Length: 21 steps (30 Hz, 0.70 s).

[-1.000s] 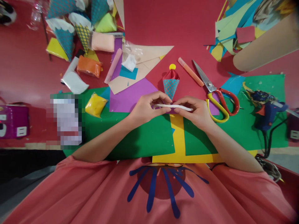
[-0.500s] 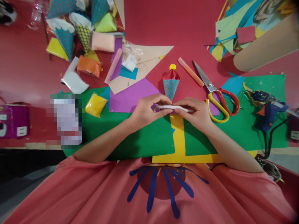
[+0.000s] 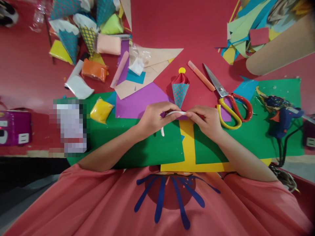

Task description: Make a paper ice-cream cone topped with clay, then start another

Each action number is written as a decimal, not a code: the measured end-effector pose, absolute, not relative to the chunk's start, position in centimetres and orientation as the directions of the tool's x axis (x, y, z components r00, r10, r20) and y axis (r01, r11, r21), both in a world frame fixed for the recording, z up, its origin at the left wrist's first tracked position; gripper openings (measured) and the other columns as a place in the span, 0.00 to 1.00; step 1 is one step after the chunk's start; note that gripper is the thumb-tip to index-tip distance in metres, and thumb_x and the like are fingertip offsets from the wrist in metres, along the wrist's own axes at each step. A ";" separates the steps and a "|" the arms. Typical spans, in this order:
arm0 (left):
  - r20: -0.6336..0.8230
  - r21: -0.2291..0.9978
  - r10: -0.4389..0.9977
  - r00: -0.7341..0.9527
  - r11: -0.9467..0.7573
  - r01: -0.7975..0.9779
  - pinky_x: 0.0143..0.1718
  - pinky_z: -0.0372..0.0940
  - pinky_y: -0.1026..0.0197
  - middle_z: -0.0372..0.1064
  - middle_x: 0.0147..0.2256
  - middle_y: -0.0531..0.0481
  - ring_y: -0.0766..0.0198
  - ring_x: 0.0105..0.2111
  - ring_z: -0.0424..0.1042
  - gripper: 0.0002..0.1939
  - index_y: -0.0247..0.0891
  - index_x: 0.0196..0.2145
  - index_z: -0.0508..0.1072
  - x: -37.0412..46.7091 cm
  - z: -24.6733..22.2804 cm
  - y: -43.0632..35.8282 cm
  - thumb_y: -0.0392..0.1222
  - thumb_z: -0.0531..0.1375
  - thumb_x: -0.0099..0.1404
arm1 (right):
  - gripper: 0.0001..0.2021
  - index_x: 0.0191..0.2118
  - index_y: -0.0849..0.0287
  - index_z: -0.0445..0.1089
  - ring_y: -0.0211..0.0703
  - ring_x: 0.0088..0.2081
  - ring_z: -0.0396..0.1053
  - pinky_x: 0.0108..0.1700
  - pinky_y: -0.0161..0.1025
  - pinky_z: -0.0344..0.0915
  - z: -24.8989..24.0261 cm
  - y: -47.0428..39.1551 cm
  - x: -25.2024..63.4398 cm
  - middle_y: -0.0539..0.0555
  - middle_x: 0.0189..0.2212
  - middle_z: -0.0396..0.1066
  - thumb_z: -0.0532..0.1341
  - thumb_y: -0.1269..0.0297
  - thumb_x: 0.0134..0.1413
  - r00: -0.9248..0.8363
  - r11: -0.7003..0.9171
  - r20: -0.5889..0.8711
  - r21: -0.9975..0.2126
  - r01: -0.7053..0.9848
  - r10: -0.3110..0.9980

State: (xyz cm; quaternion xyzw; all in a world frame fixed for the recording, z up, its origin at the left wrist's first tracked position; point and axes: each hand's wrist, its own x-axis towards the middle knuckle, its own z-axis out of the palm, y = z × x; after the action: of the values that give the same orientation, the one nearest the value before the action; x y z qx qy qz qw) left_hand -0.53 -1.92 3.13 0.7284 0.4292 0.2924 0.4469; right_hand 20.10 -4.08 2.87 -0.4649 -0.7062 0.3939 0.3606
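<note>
A thin white strip (image 3: 180, 112) is pinched between my two hands. My left hand (image 3: 154, 119) grips it with thumb and fingers, and a loose white end (image 3: 162, 131) hangs below that palm. My right hand (image 3: 208, 121) pinches the strip's other end with thumb and forefinger. Just beyond my fingertips lies a small teal-and-red patterned paper cone (image 3: 180, 93) with red folds and a yellow ball (image 3: 182, 70) at its top. Open scissors (image 3: 230, 101) with red and yellow handles rest right beside my right hand.
Green sheets (image 3: 152, 147) lie under my forearms. A yellow packet (image 3: 101, 110) and a phone-like blurred object (image 3: 72, 126) are at left. Several cones and clay packets fill the upper left. A blue glue gun (image 3: 283, 121) and a cardboard tube (image 3: 280, 47) are at right.
The white strip now shows a loose end hanging under my left hand. My right hand has shifted slightly to the right, and a short stretch of strip shows between my fingertips.
</note>
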 end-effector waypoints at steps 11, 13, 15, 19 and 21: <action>0.100 0.942 0.928 0.360 -0.204 0.265 0.35 0.67 0.64 0.76 0.31 0.50 0.66 0.32 0.73 0.17 0.39 0.33 0.76 -0.5 3.1 -1.7 0.57 0.65 0.62 | 0.05 0.37 0.55 0.75 0.40 0.33 0.73 0.35 0.38 0.67 2.9 -4.1 19.9 0.51 0.32 0.77 0.64 0.60 0.58 -0.185 0.222 0.166 -0.913 0.343 0.969; 0.116 0.924 0.920 0.374 -0.238 0.300 0.35 0.67 0.63 0.76 0.30 0.50 0.66 0.31 0.72 0.18 0.40 0.32 0.77 -0.6 3.3 -1.7 0.58 0.63 0.63 | 0.06 0.36 0.55 0.75 0.40 0.32 0.72 0.35 0.39 0.67 3.0 -4.0 20.0 0.51 0.31 0.77 0.64 0.59 0.59 -0.190 0.225 0.164 -0.905 0.362 0.968; 0.124 0.905 0.912 0.390 -0.265 0.333 0.34 0.67 0.63 0.77 0.29 0.50 0.65 0.30 0.72 0.19 0.40 0.31 0.78 -0.7 3.3 -1.7 0.59 0.62 0.64 | 0.08 0.35 0.55 0.75 0.40 0.32 0.72 0.34 0.39 0.67 3.1 -4.0 20.0 0.52 0.31 0.77 0.62 0.58 0.60 -0.189 0.198 0.137 -0.915 0.353 0.972; 0.131 0.874 0.898 0.420 -0.304 0.378 0.34 0.65 0.63 0.77 0.29 0.51 0.66 0.30 0.72 0.17 0.41 0.31 0.79 -0.8 3.1 -1.7 0.56 0.60 0.66 | 0.12 0.41 0.55 0.75 0.40 0.34 0.73 0.34 0.38 0.69 2.9 -4.0 20.0 0.52 0.35 0.78 0.65 0.54 0.57 -0.208 0.094 0.041 -0.963 0.252 0.977; 0.164 0.867 0.890 0.425 -0.336 0.369 0.35 0.65 0.64 0.77 0.31 0.51 0.66 0.31 0.73 0.14 0.41 0.33 0.79 -0.8 3.1 -1.7 0.53 0.61 0.67 | 0.12 0.41 0.54 0.76 0.41 0.35 0.73 0.35 0.38 0.69 2.8 -4.0 20.1 0.52 0.36 0.78 0.67 0.54 0.54 -0.223 0.087 0.031 -0.965 0.248 0.974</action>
State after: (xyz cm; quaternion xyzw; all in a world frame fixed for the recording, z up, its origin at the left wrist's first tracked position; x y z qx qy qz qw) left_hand -0.84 -1.72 3.07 0.7469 0.4215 0.3316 0.3930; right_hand 20.06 -3.99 2.85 -0.4876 -0.6269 0.4674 0.3883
